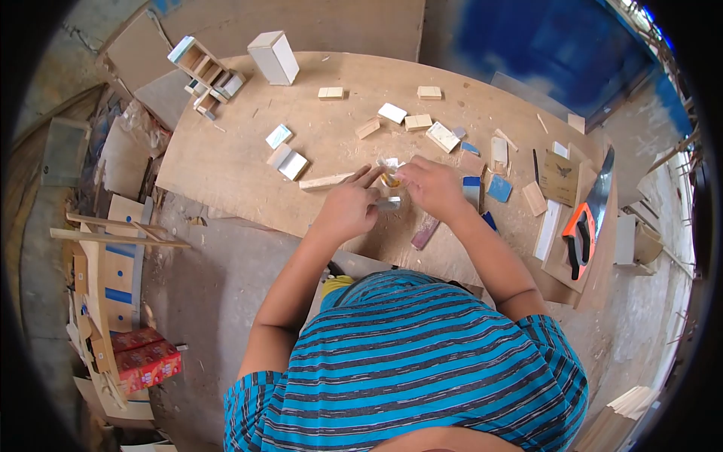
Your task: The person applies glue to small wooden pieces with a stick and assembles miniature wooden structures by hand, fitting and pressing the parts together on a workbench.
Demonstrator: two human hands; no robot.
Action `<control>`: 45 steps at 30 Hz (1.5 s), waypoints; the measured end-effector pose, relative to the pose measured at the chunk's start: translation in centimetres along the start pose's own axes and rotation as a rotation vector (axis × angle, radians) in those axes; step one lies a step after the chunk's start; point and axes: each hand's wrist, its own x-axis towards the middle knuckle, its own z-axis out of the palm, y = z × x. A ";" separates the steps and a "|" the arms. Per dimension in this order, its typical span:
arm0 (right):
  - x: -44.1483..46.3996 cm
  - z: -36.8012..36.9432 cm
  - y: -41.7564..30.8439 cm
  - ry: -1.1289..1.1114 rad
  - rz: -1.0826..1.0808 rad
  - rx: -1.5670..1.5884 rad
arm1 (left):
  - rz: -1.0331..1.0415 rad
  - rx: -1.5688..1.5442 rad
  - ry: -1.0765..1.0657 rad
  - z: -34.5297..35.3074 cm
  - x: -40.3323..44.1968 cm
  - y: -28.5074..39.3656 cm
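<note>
Over the near middle of the table (248, 177), my two hands work close together. My right hand (433, 187) is closed, its fingertips pinching a small shiny clear-and-yellow item (389, 179) whose kind I cannot make out. My left hand (352, 205) is curled on the other side, some fingers stretched toward that item. By its thumb is a small grey piece (388, 203); its grip there is partly hidden. A wood strip (320, 182) lies just beyond my left fingers. A purplish flat stick (425, 232) lies below my right wrist.
Small wooden blocks (418, 122) are scattered beyond my hands. A white box (275, 59) and a small wooden shelf model (205, 69) stand at the far left. An orange-handled handsaw (589, 222) lies at the right edge, beside sandpaper (559, 179).
</note>
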 end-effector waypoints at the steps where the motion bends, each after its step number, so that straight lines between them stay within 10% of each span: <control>1: -0.1 0.5 0.0 -0.017 0.016 -0.004 | 0.001 -0.007 -0.005 -0.2 0.0 0.1; 14: -0.4 4.1 3.7 0.165 0.758 0.550 | -0.029 -0.131 -0.014 0.3 -0.8 0.9; 30: -1.1 -5.9 -1.3 0.462 0.701 1.321 | -0.323 -0.888 0.189 -1.3 -2.9 2.7; 45: -2.2 -6.7 -6.4 0.327 0.244 1.150 | -0.323 -1.488 0.175 -3.2 -3.3 6.2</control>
